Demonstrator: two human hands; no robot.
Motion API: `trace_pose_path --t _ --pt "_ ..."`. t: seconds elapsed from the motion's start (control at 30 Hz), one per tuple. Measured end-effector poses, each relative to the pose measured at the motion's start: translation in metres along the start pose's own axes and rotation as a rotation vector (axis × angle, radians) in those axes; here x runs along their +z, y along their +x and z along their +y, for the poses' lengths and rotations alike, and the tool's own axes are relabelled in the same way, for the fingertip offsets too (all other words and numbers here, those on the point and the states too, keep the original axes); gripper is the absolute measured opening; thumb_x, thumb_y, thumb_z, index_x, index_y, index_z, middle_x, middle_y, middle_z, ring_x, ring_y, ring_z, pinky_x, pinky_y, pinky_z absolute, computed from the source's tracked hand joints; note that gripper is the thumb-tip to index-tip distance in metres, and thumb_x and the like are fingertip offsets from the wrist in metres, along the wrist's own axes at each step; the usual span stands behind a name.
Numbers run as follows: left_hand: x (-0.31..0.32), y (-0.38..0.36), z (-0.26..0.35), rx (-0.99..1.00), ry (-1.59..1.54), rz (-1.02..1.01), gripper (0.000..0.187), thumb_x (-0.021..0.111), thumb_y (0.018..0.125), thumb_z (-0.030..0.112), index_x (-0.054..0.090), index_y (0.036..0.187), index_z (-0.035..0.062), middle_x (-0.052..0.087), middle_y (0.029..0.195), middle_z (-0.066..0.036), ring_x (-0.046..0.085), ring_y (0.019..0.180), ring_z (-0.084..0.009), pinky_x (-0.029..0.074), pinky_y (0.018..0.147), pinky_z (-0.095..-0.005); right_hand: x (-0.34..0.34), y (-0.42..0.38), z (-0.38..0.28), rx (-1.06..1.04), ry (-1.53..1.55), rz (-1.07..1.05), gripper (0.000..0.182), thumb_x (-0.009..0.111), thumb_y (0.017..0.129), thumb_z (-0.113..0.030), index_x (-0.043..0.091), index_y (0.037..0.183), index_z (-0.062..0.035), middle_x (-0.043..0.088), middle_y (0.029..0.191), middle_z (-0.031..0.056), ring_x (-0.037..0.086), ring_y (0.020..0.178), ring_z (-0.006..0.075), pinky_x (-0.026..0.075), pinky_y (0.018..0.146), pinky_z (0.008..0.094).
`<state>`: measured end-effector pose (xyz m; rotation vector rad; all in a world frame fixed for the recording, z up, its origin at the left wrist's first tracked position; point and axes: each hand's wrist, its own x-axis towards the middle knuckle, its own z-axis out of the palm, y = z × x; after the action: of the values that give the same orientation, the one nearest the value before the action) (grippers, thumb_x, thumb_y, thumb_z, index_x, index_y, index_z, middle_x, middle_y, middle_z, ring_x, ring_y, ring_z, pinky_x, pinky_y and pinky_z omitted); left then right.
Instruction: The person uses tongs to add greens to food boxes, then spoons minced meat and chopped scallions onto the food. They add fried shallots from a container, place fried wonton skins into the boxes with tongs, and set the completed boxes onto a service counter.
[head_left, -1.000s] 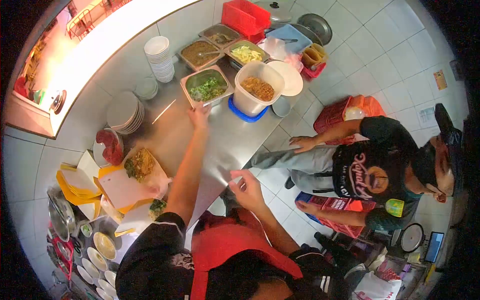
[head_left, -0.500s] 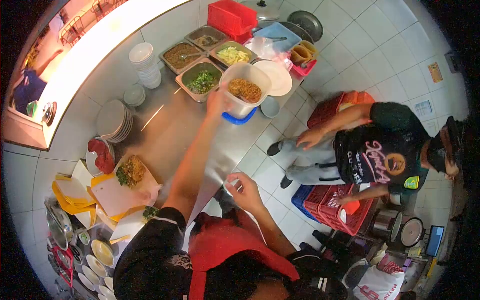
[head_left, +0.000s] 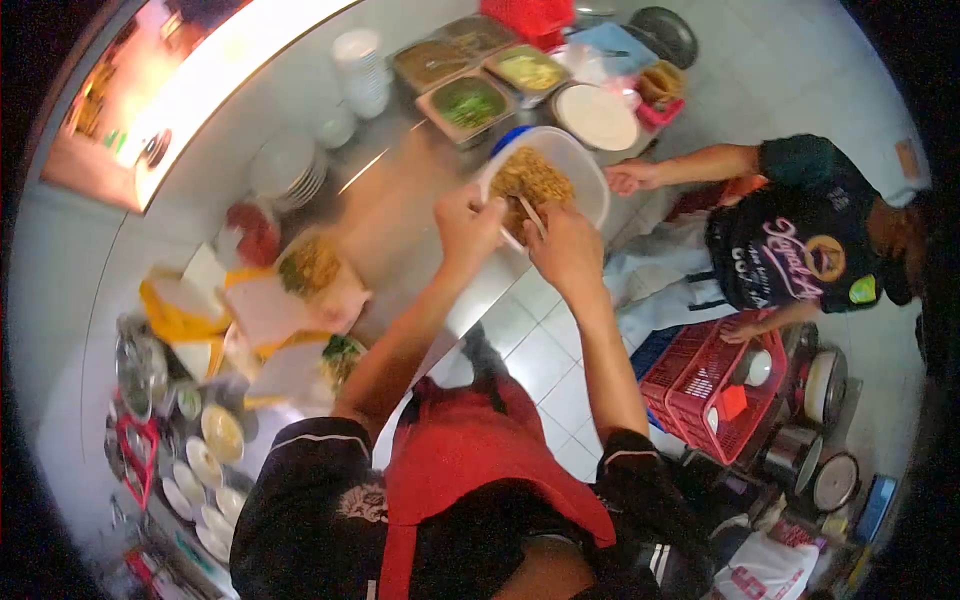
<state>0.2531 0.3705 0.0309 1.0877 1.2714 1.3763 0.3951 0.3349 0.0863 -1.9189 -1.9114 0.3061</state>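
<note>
Before me a white plastic tub [head_left: 592,190] is tipped toward my body, with brown crumbly food [head_left: 540,172] inside. My left hand [head_left: 468,235] is closed on its near left rim. Over the near right rim reaches my right hand [head_left: 568,248], its fingers closed around the pale handle of a spoon [head_left: 530,212]; the spoon's head is buried in the food. A blue lid [head_left: 508,137] shows partly behind the tub. To the left, an opened paper wrapper [head_left: 345,300] bears noodle-like food with greens [head_left: 310,268].
Metal trays of chopped greens [head_left: 470,108] and yellow slices [head_left: 530,70] stand at the back, beside a white plate [head_left: 597,115]. Stacked bowls [head_left: 360,70] line the wall. A co-worker [head_left: 800,230] stands at right, near red crates [head_left: 690,400].
The tub has come nearer and tipped toward me. My right hand, empty by my body before, has moved up to the tub and taken the spoon. The co-worker's arm now reaches toward the counter.
</note>
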Motion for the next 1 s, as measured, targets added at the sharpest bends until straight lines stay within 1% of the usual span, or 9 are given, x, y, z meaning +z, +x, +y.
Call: trace_pose_path --t 0.1,0.17,0.3,0.53,0.63,0.73,0.83,0.87,1.0 --pt "-0.051 -0.057 -0.019 0.057 0.224 0.085 0.010 0.063 0.075 0.003 0.062 0.068 -0.0049 0.059 0.056 -0.010 0.060 0.045 -0.0154 0.047 0.039 -0.0282 0.036 -0.030 -0.021 -0.060 -0.173 -0.252 0.020 0.064 0.081 -0.023 0.069 0.084 -0.0038 0.066 0.074 0.0208 0.065 0.072 0.0387 0.051 0.066 0.0493" --pt "-0.080 -0.092 -0.020 -0.061 0.092 0.164 0.018 0.064 0.073 0.005 0.055 0.059 -0.0024 0.055 0.053 -0.008 0.058 0.044 -0.0148 0.045 0.038 -0.0311 0.050 -0.056 -0.036 -0.089 -0.224 -0.377 0.019 0.064 0.081 -0.021 0.070 0.083 -0.0039 0.066 0.073 0.0208 0.065 0.070 0.0388 0.052 0.067 0.0483" --pt "-0.137 -0.150 0.010 -0.265 0.090 0.123 0.019 0.064 0.074 0.007 0.056 0.059 -0.0018 0.054 0.051 -0.007 0.057 0.043 -0.0149 0.044 0.037 -0.0315 0.075 -0.100 -0.048 -0.348 -0.095 -0.230 0.015 0.063 0.074 -0.016 0.071 0.080 -0.0050 0.066 0.074 0.0201 0.066 0.073 0.0375 0.052 0.068 0.0471" --pt "-0.217 -0.199 0.045 -0.297 -0.015 0.142 0.021 0.063 0.075 0.004 0.052 0.057 -0.0016 0.053 0.052 -0.005 0.057 0.042 -0.0132 0.046 0.036 -0.0267 0.073 -0.136 -0.128 -0.481 -0.032 -0.778 0.020 0.059 0.071 -0.008 0.073 0.084 -0.0034 0.065 0.076 0.0218 0.064 0.076 0.0393 0.051 0.070 0.0450" --pt "-0.252 -0.217 0.051 -0.313 -0.032 0.197 0.020 0.063 0.076 0.003 0.052 0.059 -0.0018 0.054 0.053 -0.006 0.057 0.042 -0.0136 0.046 0.036 -0.0270 0.080 -0.136 -0.149 -0.524 0.198 -0.849 0.017 0.062 0.074 -0.009 0.072 0.085 -0.0027 0.066 0.077 0.0208 0.065 0.073 0.0365 0.050 0.067 0.0424" --pt "-0.253 -0.246 0.059 -0.252 -0.062 0.230 0.015 0.063 0.076 0.003 0.056 0.064 -0.0028 0.055 0.055 -0.007 0.057 0.043 -0.0140 0.046 0.037 -0.0268 0.043 -0.144 -0.145 -0.573 0.333 -0.728 0.014 0.066 0.078 -0.012 0.071 0.085 -0.0006 0.066 0.068 0.0154 0.063 0.063 0.0253 0.048 0.062 0.0368" --pt "-0.277 -0.269 0.071 -0.240 -0.071 0.324 0.011 0.063 0.077 0.004 0.060 0.069 -0.0041 0.058 0.057 -0.008 0.057 0.043 -0.0147 0.047 0.038 -0.0269 0.010 -0.140 -0.175 -0.428 0.307 -0.791 0.015 0.064 0.079 -0.014 0.072 0.083 -0.0017 0.067 0.075 0.0194 0.066 0.068 0.0259 0.050 0.069 0.0359" --pt "-0.289 -0.275 0.072 -0.237 -0.059 0.370 0.011 0.063 0.077 0.004 0.061 0.071 -0.0045 0.058 0.057 -0.008 0.057 0.043 -0.0149 0.047 0.039 -0.0270 0.014 -0.136 -0.176 -0.479 0.392 -0.786 0.015 0.063 0.083 -0.013 0.071 0.083 0.0005 0.068 0.072 0.0135 0.062 0.066 0.0171 0.049 0.067 0.0326" --pt "-0.336 -0.306 0.083 -0.157 -0.003 0.528 0.016 0.060 0.075 0.005 0.064 0.082 -0.0093 0.061 0.064 -0.013 0.056 0.043 -0.0175 0.047 0.036 -0.0281 0.022 -0.120 -0.198 -0.478 0.501 -0.781 0.015 0.062 0.086 -0.012 0.070 0.087 0.0009 0.065 0.071 0.0048 0.057 0.066 0.0122 0.046 0.063 0.0300"
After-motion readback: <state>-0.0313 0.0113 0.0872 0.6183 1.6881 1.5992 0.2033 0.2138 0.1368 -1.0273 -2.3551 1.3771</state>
